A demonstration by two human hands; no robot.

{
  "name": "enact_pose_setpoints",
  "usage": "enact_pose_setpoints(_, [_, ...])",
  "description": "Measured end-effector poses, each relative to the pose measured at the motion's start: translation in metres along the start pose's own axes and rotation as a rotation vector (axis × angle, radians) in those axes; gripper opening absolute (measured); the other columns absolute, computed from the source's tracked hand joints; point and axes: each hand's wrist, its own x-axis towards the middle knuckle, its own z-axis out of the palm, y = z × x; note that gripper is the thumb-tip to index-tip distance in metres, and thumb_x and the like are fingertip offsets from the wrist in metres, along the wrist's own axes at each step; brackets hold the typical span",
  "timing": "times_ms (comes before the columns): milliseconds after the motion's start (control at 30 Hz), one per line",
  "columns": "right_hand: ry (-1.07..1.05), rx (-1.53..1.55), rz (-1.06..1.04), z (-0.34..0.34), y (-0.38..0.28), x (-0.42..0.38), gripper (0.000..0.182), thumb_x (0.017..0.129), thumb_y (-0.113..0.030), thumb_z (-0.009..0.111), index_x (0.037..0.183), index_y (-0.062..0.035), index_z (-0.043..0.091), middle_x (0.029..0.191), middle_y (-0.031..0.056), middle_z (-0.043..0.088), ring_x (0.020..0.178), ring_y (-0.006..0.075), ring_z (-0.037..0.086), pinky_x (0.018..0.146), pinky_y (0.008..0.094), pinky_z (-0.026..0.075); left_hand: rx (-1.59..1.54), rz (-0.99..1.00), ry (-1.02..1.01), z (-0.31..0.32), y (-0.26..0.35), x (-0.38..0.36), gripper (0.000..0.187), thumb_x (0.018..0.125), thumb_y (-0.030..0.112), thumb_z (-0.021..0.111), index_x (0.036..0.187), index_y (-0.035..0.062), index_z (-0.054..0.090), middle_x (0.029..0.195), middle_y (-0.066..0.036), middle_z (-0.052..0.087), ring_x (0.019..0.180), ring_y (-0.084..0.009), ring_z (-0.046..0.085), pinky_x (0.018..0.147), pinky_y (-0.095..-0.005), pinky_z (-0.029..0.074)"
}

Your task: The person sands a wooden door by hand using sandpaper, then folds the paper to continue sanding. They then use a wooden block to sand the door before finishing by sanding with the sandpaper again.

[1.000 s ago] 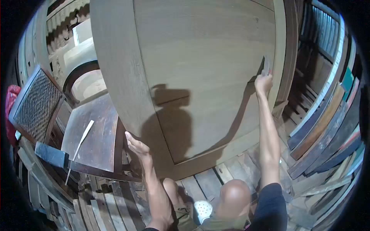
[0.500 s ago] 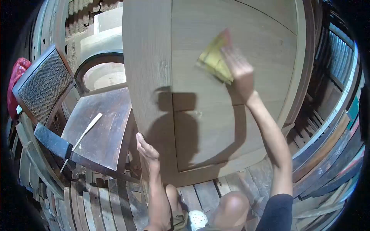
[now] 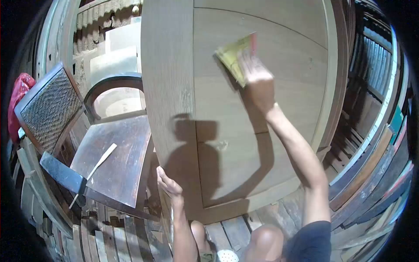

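Observation:
A large pale wooden cabinet panel (image 3: pixel 266 118) with a raised frame stands upright before me. On its upper part, my right hand (image 3: pixel 258 81) presses a yellow sheet of sandpaper (image 3: pixel 233 56) with a red edge, fingers laid over it. The hand is slightly blurred, and the sheet's underside is hidden against the wood. Low on the left, my left hand (image 3: pixel 169 182) rests at the side edge of the panel's frame, its fingers stretched out and holding nothing.
Left of the panel stands a dark wooden chair (image 3: pixel 118 153) with a thin pale stick (image 3: pixel 100 163) across its seat and armrest. A red bag (image 3: pixel 19 100) hangs behind its woven back. Curved boards (image 3: pixel 366 174) are stacked at right. Slatted wood (image 3: pixel 109 236) forms the floor.
My right hand has slid the sandpaper left across the panel. The view has shifted slightly, so the chair and my left hand appear lower.

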Motion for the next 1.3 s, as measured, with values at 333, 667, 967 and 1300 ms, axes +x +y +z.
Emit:
enact_pose_setpoints(333, [0.055, 0.05, 0.024, 0.012, 0.04, 0.053, 0.049, 0.072, -0.001, 0.066, 0.121, 0.0018, 0.064, 0.105, 0.0272, 0.068, 0.083, 0.0362, 0.07, 0.073, 0.0436, 0.058, 0.072, 0.076, 0.028, 0.006, 0.019, -0.007, 0.071, 0.106, 0.045, 0.031, 0.134, -0.018, 0.048, 0.139, -0.035, 0.05, 0.133, -0.0412, 0.048, 0.112, -0.0423, 0.035])
enact_pose_setpoints(667, [0.127, 0.06, 0.418, 0.017, 0.035, 0.097, 0.043, 0.081, 0.001, 0.061, 0.124, -0.0028, 0.065, 0.084, 0.0213, 0.071, 0.076, 0.0407, 0.071, 0.068, 0.0434, 0.06, 0.24, 0.183, 0.09, 0.005, -0.006, -0.007, 0.067, 0.106, 0.041, 0.033, 0.131, -0.019, 0.049, 0.135, -0.034, 0.054, 0.127, -0.0416, 0.053, 0.108, -0.0421, 0.04])
enact_pose_setpoints(967, [-0.181, -0.13, 0.389, 0.014, 0.032, 0.118, 0.043, 0.078, 0.0, 0.061, 0.12, -0.0014, 0.068, 0.086, 0.0224, 0.071, 0.076, 0.0392, 0.071, 0.071, 0.0452, 0.059, 0.267, 0.223, 0.102, 0.0, -0.01, -0.004, 0.061, 0.106, 0.037, 0.036, 0.124, -0.0177, 0.054, 0.129, -0.034, 0.058, 0.125, -0.042, 0.053, 0.11, -0.0426, 0.039])
enact_pose_setpoints(1300, [-0.109, -0.081, 0.064, 0.014, 0.022, 0.129, 0.035, 0.078, -0.005, 0.063, 0.113, -0.0037, 0.066, 0.108, 0.0216, 0.07, 0.103, 0.0313, 0.07, 0.083, 0.0424, 0.057, 0.211, 0.15, 0.054, 0.002, -0.009, -0.001, 0.065, 0.107, 0.039, 0.033, 0.132, -0.0181, 0.049, 0.141, -0.035, 0.048, 0.133, -0.0432, 0.046, 0.114, -0.0427, 0.034])
